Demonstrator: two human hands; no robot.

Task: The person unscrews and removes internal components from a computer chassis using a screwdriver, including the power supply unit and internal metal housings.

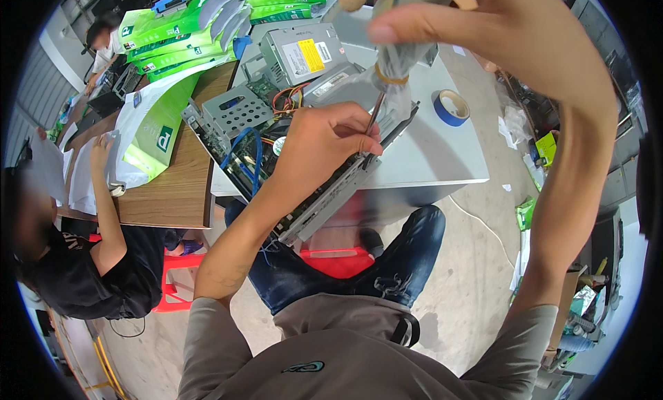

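The left hand [321,137] had its thumb and forefinger pinched on the thin metal shaft of a long screwdriver with a handle wrapped in clear plastic [395,72], at the rim of an open grey metal computer case [338,205]. The right hand [497,34] was raised above, blurred, its thumb at the wrapped handle; whether its fingers had closed there could not be told. The case lay tilted over the near edge of a white desk [445,162], with a blue-sided roll of tape [450,111] to its right.
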